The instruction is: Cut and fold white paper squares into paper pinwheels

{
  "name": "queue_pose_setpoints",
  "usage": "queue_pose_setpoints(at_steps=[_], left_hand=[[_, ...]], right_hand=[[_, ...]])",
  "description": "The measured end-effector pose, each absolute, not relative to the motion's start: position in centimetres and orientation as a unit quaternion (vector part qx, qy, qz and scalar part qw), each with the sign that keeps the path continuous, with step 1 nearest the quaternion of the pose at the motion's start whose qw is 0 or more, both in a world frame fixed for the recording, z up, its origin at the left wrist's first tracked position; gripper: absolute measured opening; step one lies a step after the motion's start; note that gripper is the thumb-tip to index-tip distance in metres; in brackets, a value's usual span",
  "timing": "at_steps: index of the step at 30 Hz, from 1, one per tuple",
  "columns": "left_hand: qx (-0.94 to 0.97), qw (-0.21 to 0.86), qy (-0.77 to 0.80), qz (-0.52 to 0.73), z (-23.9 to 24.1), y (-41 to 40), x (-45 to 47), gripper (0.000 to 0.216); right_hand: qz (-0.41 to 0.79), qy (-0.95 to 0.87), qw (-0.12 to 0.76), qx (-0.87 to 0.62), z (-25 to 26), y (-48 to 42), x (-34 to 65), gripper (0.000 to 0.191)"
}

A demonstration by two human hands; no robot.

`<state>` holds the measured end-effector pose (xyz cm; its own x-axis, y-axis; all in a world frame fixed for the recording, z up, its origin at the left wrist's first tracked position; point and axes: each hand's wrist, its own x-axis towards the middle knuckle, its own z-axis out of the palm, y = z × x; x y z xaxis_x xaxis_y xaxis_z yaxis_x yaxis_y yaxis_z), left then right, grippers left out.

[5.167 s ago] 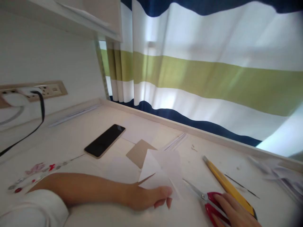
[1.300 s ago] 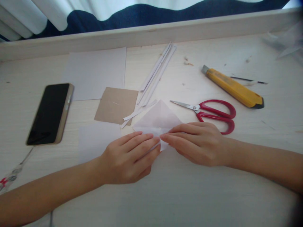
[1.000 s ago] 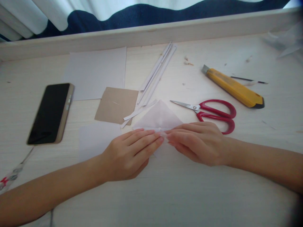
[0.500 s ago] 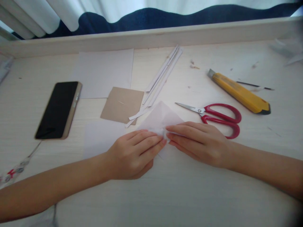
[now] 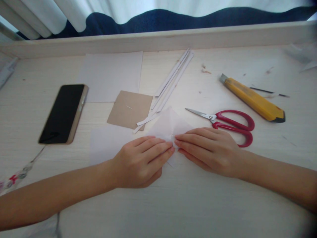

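Observation:
A folded piece of white paper (image 5: 167, 122) lies on the white tabletop, its pointed top facing away from me. My left hand (image 5: 145, 162) is closed on its left part, fingers together and tips near the middle crease. From the other side my right hand (image 5: 208, 150) grips the right part, with its fingertips almost meeting the left ones. Both hands cover much of the paper's lower half. Red-handled scissors (image 5: 234, 120) lie just beyond my right hand, partly hidden by it.
A brown card square (image 5: 130, 109) and cut paper strips (image 5: 173, 79) lie beyond my hands. White sheets (image 5: 114, 76) (image 5: 109, 142) are at left, near a black phone (image 5: 63, 114) with a beaded strap (image 5: 22, 175). At right is a yellow box cutter (image 5: 255, 99) beside a thin dark stick (image 5: 262, 90).
The whole view has shifted slightly, so the table items sit a little further right. My hands stay on the paper in nearly the same pose.

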<state>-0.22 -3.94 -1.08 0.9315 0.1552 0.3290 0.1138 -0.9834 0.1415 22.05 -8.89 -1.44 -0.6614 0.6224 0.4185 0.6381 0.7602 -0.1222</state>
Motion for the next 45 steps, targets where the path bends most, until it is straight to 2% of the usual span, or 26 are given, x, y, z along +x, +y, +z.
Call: queue_pose_setpoints(at_steps=[17, 45], left_hand=[[0.984, 0.034, 0.084, 0.155, -1.25, -3.93, -0.38, 0.033], [0.978, 0.049, 0.1, 0.177, -1.1, -4.0, -0.14, 0.033]], right_hand=[[-0.025, -0.908, 0.214, -0.359, -1.44, -9.01, 22.1, 0.016], [-0.027, -0.904, 0.208, -0.373, -1.56, -8.77, 21.73, 0.015]])
